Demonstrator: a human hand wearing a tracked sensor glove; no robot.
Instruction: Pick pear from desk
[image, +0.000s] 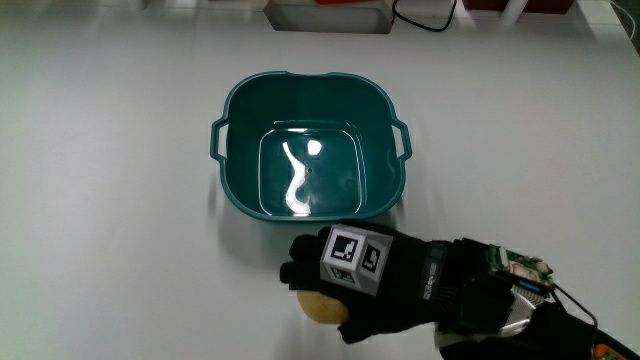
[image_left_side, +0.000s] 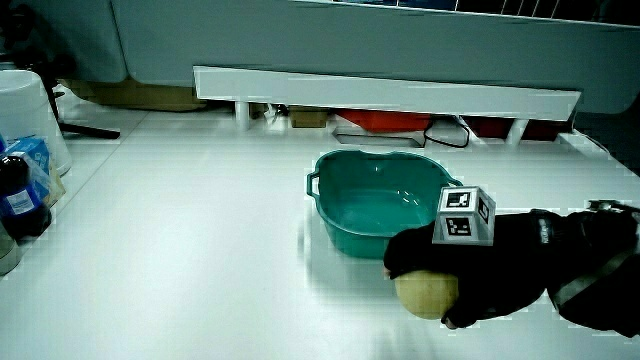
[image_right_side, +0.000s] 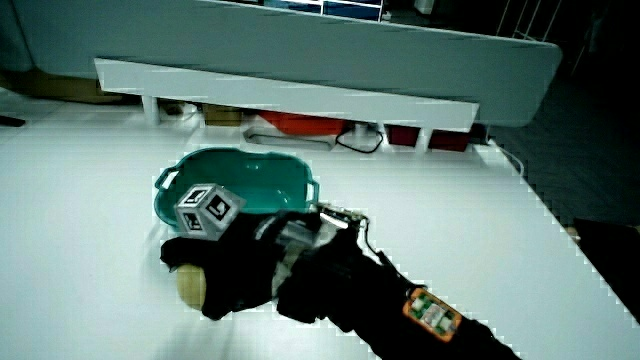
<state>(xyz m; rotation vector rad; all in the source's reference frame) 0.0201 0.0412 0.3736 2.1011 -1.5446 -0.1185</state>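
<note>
The black-gloved fingers (image: 305, 272) curl down over the pale yellow-green rounded pear (image: 320, 306), closed around its top, and the fruit sits on the white desk (image: 120, 250), just nearer the person than the teal plastic tub (image: 235, 195). The hand (image: 375, 285) covers the pear, with the small patterned cube (image: 355, 255) riding on its back. In both side views the pear (image_left_side: 425, 295) shows only below the glove, so how far the fingers wrap under it cannot be told. The risk, as a judgement: a shallow hold on a smooth round fruit could let it slip and roll on the lift. The tub's 1 near wall stands just beside the fingers and could be knocked. A low white partition (image_left_side: 390, 90) lines the table's edge, well apart.
</note>
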